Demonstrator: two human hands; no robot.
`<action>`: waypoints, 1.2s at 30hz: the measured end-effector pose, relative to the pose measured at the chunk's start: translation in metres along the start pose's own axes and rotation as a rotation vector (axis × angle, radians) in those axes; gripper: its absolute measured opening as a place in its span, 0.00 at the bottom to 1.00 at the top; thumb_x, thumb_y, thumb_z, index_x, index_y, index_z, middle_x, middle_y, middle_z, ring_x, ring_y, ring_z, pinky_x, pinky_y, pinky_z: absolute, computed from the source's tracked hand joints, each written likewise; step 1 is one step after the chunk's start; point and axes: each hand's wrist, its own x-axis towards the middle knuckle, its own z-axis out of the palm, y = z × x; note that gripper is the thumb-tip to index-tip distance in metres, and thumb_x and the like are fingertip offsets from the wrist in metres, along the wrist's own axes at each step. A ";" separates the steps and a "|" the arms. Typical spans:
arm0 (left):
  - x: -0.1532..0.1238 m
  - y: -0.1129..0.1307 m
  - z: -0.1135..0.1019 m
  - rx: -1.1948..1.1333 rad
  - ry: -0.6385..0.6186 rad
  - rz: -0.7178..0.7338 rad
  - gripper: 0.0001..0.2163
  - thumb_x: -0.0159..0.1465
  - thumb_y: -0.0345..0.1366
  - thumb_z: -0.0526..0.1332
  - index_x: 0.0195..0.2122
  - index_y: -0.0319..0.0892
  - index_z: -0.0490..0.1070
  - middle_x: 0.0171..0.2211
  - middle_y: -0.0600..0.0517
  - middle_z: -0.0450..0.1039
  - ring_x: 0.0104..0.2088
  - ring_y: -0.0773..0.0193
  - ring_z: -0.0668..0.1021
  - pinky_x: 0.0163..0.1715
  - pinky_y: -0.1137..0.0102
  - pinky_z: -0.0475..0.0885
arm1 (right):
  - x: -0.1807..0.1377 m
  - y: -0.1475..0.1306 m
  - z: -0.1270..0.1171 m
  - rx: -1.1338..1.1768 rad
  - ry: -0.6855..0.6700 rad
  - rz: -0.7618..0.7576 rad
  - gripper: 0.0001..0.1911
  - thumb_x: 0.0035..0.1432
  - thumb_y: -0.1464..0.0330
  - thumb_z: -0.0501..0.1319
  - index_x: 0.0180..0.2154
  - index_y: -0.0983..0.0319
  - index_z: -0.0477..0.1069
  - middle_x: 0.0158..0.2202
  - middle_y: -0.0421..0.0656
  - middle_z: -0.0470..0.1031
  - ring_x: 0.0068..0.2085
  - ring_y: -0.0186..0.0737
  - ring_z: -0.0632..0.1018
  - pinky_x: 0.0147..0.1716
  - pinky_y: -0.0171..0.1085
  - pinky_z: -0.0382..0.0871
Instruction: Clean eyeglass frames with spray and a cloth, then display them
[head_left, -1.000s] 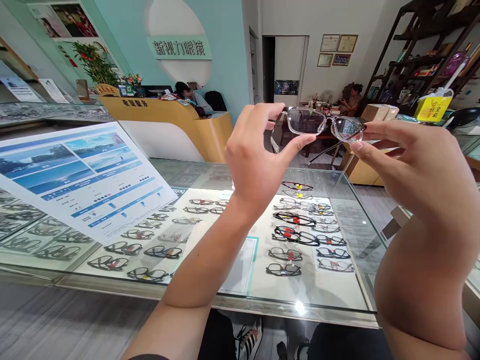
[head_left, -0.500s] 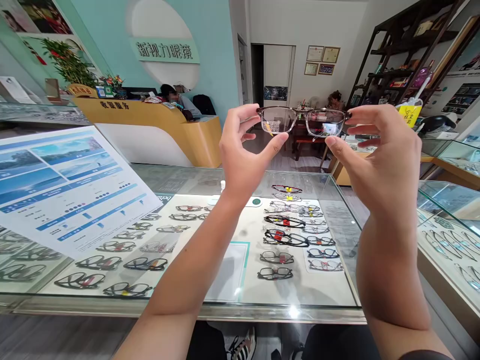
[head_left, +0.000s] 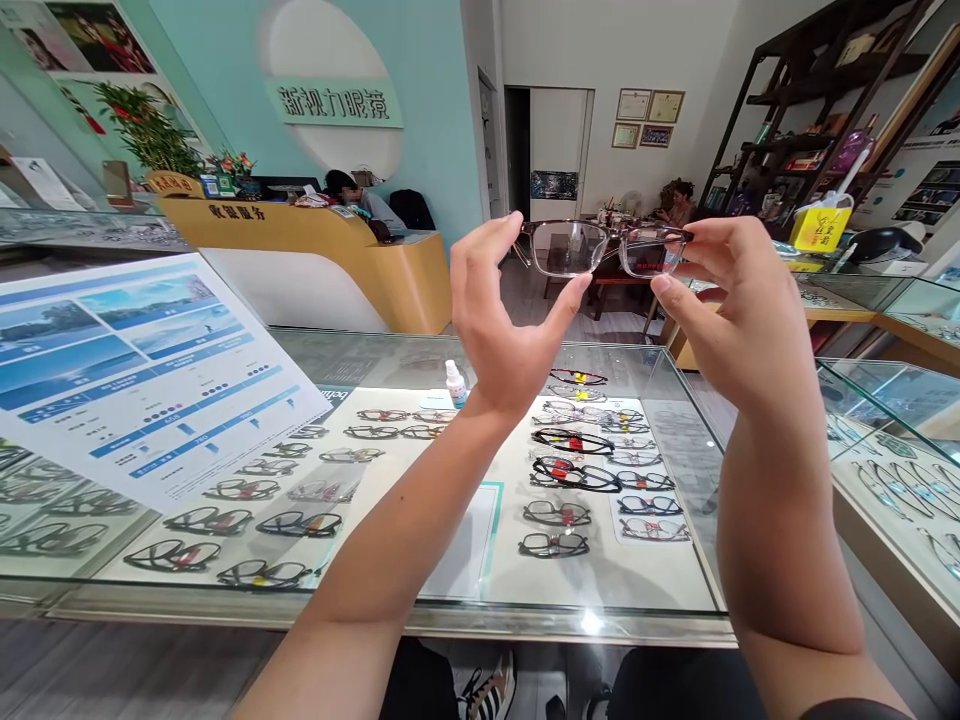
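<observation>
A pair of eyeglasses (head_left: 614,233) with a dark upper rim and clear lenses is raised in front of me, well above the glass counter. My left hand (head_left: 506,320) holds its left end at the fingertips, with the thumb stretched below the left lens. At the other end, the fingers of my right hand (head_left: 750,320) close on the right corner, and the thumb lies under the right lens. The temples are mostly hidden behind the lenses and fingers. Under my arms, several spectacle frames (head_left: 574,470) lie in rows inside the glass display case (head_left: 600,625).
A printed sheet (head_left: 150,370) stands tilted on the left of the counter. Beyond my left wrist is a small white spray bottle (head_left: 455,384). A yellow tag (head_left: 821,230) hangs at the right. Farther back, a person sits behind the reception desk (head_left: 300,250).
The eyeglasses have turned, so the right lens looks narrower and the left temple shows more. My right hand has shifted left. The white bottle has come out from behind my left forearm.
</observation>
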 end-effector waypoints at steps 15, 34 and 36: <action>-0.002 -0.018 0.009 -0.098 0.014 -0.109 0.40 0.62 0.61 0.74 0.70 0.58 0.60 0.71 0.43 0.65 0.75 0.39 0.66 0.71 0.42 0.68 | 0.001 -0.005 0.012 -0.032 0.070 -0.036 0.21 0.63 0.60 0.74 0.54 0.50 0.73 0.55 0.47 0.83 0.57 0.59 0.83 0.50 0.56 0.83; -0.007 -0.052 0.017 -0.115 -0.015 -0.022 0.38 0.66 0.64 0.69 0.71 0.59 0.58 0.70 0.43 0.67 0.71 0.45 0.73 0.65 0.51 0.74 | 0.002 -0.015 0.009 0.045 0.200 -0.030 0.07 0.72 0.58 0.65 0.43 0.52 0.81 0.43 0.44 0.85 0.49 0.52 0.86 0.50 0.54 0.82; -0.008 -0.054 0.018 -0.106 -0.037 -0.031 0.39 0.66 0.65 0.68 0.72 0.59 0.57 0.71 0.43 0.67 0.72 0.44 0.73 0.65 0.52 0.74 | 0.003 -0.015 0.009 0.042 0.203 -0.025 0.07 0.71 0.59 0.66 0.42 0.52 0.81 0.43 0.44 0.85 0.48 0.52 0.86 0.50 0.54 0.82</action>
